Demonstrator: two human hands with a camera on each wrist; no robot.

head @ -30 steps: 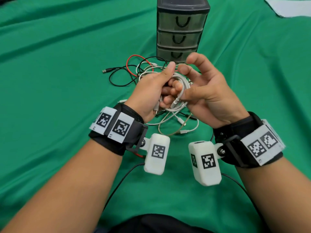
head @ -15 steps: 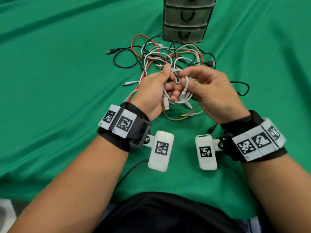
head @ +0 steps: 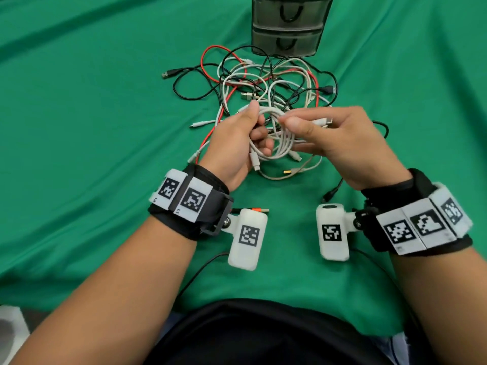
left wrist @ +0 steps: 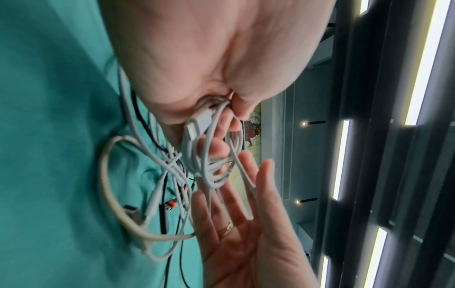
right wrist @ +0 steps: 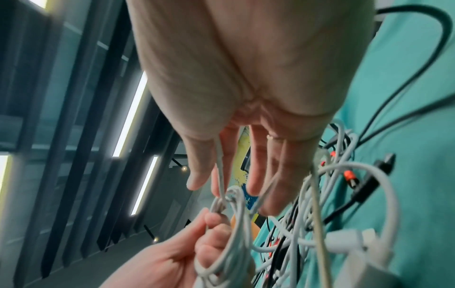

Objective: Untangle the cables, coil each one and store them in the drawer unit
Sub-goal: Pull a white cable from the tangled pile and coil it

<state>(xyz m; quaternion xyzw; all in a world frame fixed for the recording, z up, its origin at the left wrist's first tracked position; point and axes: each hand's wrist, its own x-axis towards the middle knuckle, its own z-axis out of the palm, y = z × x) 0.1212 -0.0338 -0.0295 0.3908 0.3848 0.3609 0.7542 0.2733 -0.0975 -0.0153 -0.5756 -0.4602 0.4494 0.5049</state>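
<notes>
My left hand point(head: 257, 119) grips a small coil of white cable point(head: 283, 143) above the green cloth; one white plug point(left wrist: 197, 126) hangs from the fist point(left wrist: 229, 124). My right hand point(head: 290, 121) is just right of the coil. Its thumb and index finger pinch the same cable's free end point(right wrist: 220, 167), while the other fingers point(left wrist: 248, 194) stay straight. Behind the hands lies the tangle of white, black and red cables point(head: 263, 75). The dark drawer unit point(head: 290, 40) stands at the far edge, its drawers closed.
A black USB cable point(head: 168, 74) trails left of the tangle and another black cable point(head: 379, 125) loops right of my right hand. A beige cable with a gold plug point(head: 290, 171) lies under the hands. A red plug point(head: 253, 209) sits by my left wrist.
Both hands have dropped lower and closer to me. My right hand has left the coil and drawn the cable's end out to the right.
</notes>
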